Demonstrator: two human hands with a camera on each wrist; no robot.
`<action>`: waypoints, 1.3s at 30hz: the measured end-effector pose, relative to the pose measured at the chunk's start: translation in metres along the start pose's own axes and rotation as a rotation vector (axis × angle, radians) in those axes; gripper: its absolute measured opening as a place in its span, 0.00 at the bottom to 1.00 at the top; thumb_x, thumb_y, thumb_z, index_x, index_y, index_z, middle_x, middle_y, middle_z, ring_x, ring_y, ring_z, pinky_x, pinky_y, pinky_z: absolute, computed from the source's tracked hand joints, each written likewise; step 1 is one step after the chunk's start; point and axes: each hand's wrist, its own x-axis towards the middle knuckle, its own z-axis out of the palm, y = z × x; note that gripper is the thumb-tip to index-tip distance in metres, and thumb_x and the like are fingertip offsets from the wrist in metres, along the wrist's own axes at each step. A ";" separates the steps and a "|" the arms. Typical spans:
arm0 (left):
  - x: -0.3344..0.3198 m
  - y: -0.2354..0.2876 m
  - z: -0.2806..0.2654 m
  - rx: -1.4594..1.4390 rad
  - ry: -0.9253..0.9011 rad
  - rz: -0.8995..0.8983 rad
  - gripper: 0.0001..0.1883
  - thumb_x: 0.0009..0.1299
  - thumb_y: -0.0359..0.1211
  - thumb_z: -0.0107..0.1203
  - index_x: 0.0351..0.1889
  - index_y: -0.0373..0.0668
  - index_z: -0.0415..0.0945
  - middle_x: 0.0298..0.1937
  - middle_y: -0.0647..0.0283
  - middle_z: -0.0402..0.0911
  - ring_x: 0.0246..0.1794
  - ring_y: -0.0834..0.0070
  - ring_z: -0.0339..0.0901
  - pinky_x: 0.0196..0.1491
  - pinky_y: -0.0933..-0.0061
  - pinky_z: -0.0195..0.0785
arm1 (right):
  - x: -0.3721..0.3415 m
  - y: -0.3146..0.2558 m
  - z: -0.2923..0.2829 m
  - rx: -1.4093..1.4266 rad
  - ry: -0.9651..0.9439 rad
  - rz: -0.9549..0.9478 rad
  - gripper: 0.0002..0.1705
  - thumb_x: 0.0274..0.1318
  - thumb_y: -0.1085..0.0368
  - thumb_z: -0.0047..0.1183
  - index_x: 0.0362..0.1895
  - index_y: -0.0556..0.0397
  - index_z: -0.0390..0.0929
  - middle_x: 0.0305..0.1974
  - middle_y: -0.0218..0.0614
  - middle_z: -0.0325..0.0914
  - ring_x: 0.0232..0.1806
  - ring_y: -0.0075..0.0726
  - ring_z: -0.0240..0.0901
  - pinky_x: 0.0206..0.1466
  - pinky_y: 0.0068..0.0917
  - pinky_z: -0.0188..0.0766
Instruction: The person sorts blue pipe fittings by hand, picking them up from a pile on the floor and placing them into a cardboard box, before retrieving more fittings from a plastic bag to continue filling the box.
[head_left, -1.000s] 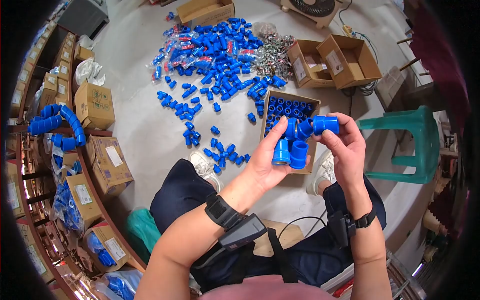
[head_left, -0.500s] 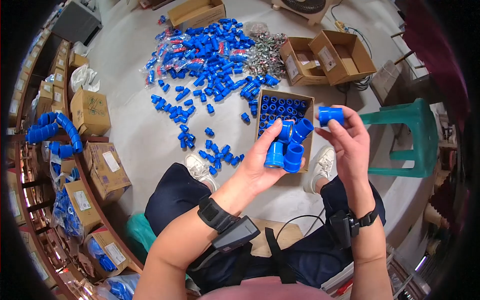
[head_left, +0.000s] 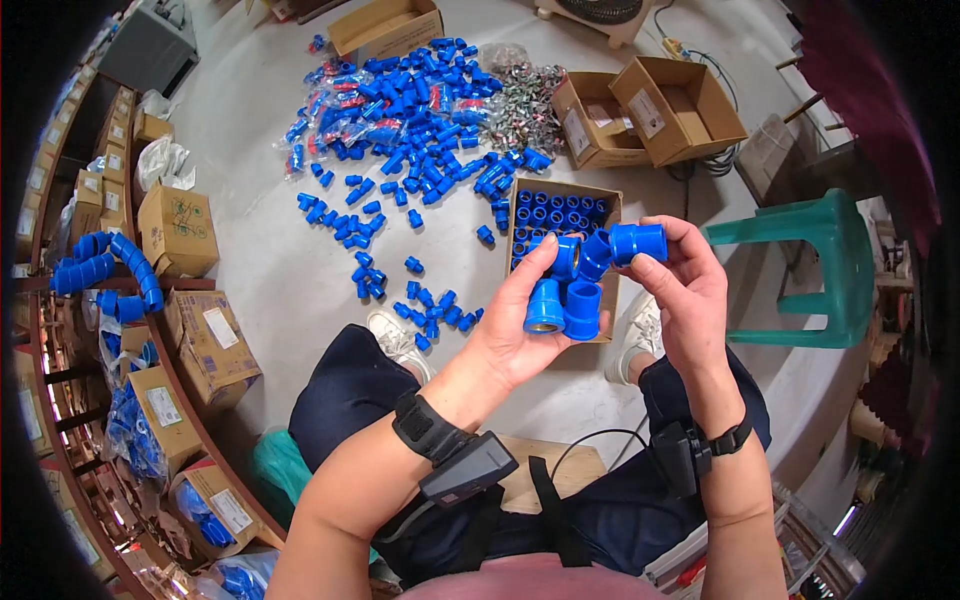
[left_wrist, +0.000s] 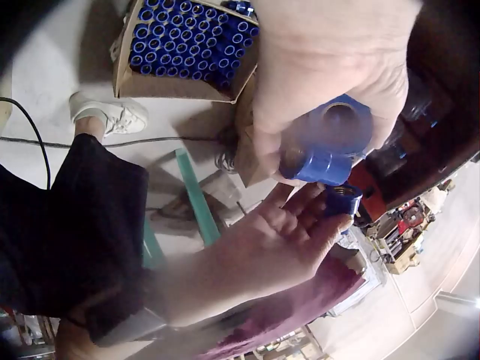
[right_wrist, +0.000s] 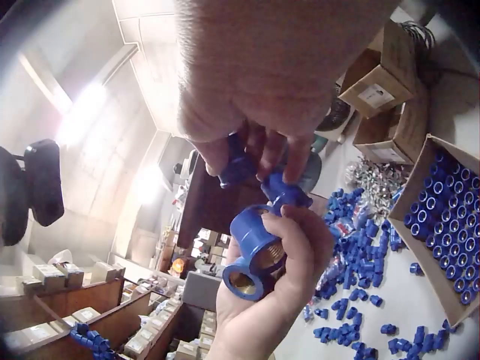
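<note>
My left hand [head_left: 512, 335] cradles several blue pipe couplings [head_left: 545, 305], bunched between thumb and fingers above the carton. Brass threads show inside some of them in the right wrist view, where the left hand [right_wrist: 262, 315] curls around the bunch. Thumb and fingers of my right hand [head_left: 690, 290] pinch one more blue coupling [head_left: 640, 243], held sideways with its end right at the bunch. Beneath both hands, on the floor, stands an open carton [head_left: 613, 300] with blue couplings standing upright in rows [left_wrist: 180, 45].
Loose blue couplings [head_left: 425, 100] lie heaped and scattered across the floor, some in plastic bags. Beside them is a heap of small metal parts [head_left: 525, 110]. Two open cartons [head_left: 690, 110] sit at back right, near a green stool [head_left: 845, 270]. Shelves with boxes [head_left: 180, 225] line the left.
Half a second ago the right hand's coupling was apart from the left hand's bunch; now it is back against it, tilted differently. The left hand keeps its hold.
</note>
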 end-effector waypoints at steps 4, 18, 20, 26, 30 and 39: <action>0.000 -0.001 0.000 0.017 0.001 0.023 0.19 0.64 0.47 0.52 0.46 0.46 0.69 0.41 0.59 0.75 0.40 0.63 0.74 0.40 0.57 0.69 | 0.002 -0.004 -0.001 0.042 0.006 -0.012 0.18 0.48 0.73 0.55 0.46 0.57 0.68 0.42 0.34 0.72 0.44 0.24 0.68 0.49 0.22 0.65; -0.008 0.004 0.003 0.018 -0.088 0.041 0.19 0.65 0.45 0.51 0.50 0.50 0.67 0.42 0.58 0.73 0.40 0.62 0.73 0.42 0.54 0.68 | 0.010 -0.012 -0.024 -0.091 0.250 -0.210 0.22 0.46 0.73 0.57 0.49 0.57 0.70 0.38 0.30 0.72 0.36 0.20 0.67 0.36 0.16 0.64; -0.006 0.008 0.000 -0.008 -0.122 0.050 0.19 0.64 0.45 0.51 0.50 0.50 0.67 0.42 0.57 0.73 0.40 0.62 0.73 0.42 0.53 0.67 | 0.012 -0.015 -0.025 -0.087 0.264 -0.199 0.21 0.48 0.73 0.55 0.50 0.57 0.69 0.38 0.30 0.71 0.35 0.21 0.67 0.37 0.17 0.65; -0.013 0.050 0.004 -0.150 -0.111 0.201 0.14 0.61 0.42 0.55 0.38 0.44 0.69 0.37 0.56 0.72 0.40 0.63 0.71 0.43 0.52 0.64 | 0.020 -0.014 -0.036 -0.034 0.254 -0.179 0.19 0.50 0.72 0.53 0.48 0.61 0.69 0.38 0.34 0.72 0.33 0.23 0.69 0.37 0.19 0.68; -0.020 0.076 0.003 -0.112 -0.157 0.305 0.13 0.62 0.41 0.54 0.37 0.42 0.69 0.36 0.57 0.72 0.42 0.62 0.69 0.45 0.53 0.62 | 0.019 -0.012 -0.040 0.003 0.195 -0.256 0.18 0.49 0.70 0.56 0.45 0.62 0.70 0.37 0.35 0.73 0.35 0.25 0.71 0.37 0.20 0.71; -0.041 0.104 -0.004 -0.209 -0.301 0.362 0.26 0.61 0.32 0.53 0.53 0.31 0.55 0.48 0.50 0.61 0.51 0.60 0.59 0.56 0.54 0.55 | 0.017 -0.009 -0.046 -0.079 0.196 -0.273 0.18 0.50 0.70 0.54 0.48 0.60 0.70 0.37 0.34 0.73 0.34 0.22 0.69 0.34 0.18 0.66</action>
